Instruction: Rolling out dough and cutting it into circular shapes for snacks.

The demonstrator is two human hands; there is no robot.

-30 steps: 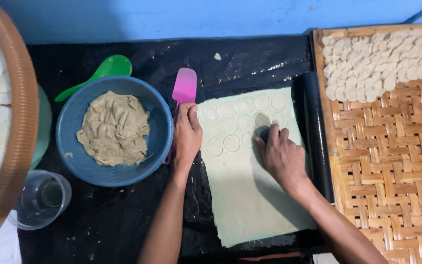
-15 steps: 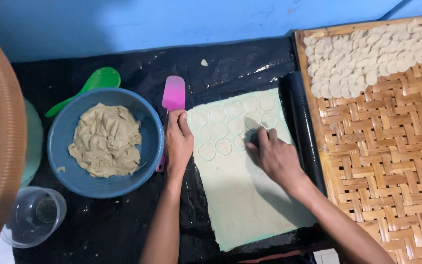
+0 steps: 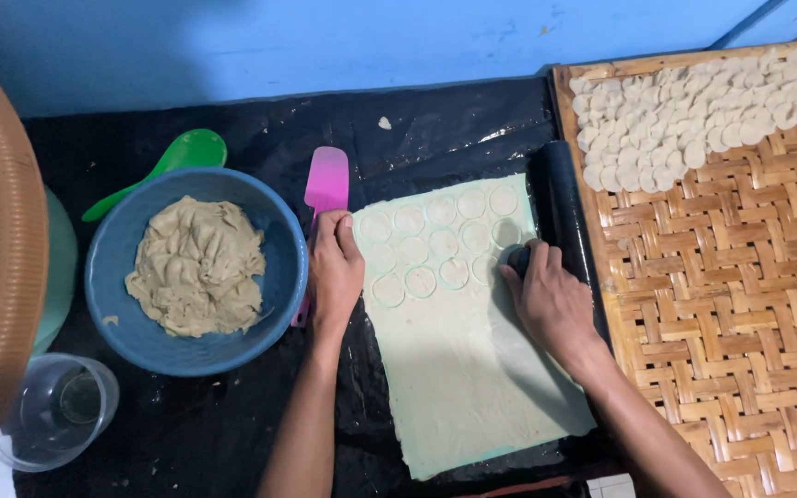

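A pale dough sheet (image 3: 458, 350) lies flat on a black plastic-covered surface (image 3: 232, 424), its far end marked with rows of pressed circles. The right hand (image 3: 551, 300) rests on the sheet's right edge, fingers curled down over a small dark round cutter (image 3: 518, 258) (mostly hidden, so only its far rim shows), clamped on it against the dough. The left hand (image 3: 336, 272) lies flat and spread at the sheet's left edge, holding nothing, just beside a pink spatula (image 3: 325, 194) whose blade points to the far side. The two hands sit apart, the circles between them.

Left of the left hand stands a blue bowl (image 3: 274, 221) holding a mound of tan paste (image 3: 197, 267). A green spoon (image 3: 172, 161) lies beyond it. Near and left sits a clear plastic cup (image 3: 53, 415); what it holds cannot be told. At the far left edge, a round woven basket (image 3: 11, 258) holds white pieces.

A black rolling pin (image 3: 560, 203) lies just right of the sheet. Further right, a woven bamboo tray (image 3: 740, 323) carries cut dough discs (image 3: 694, 111) massed at its far end.
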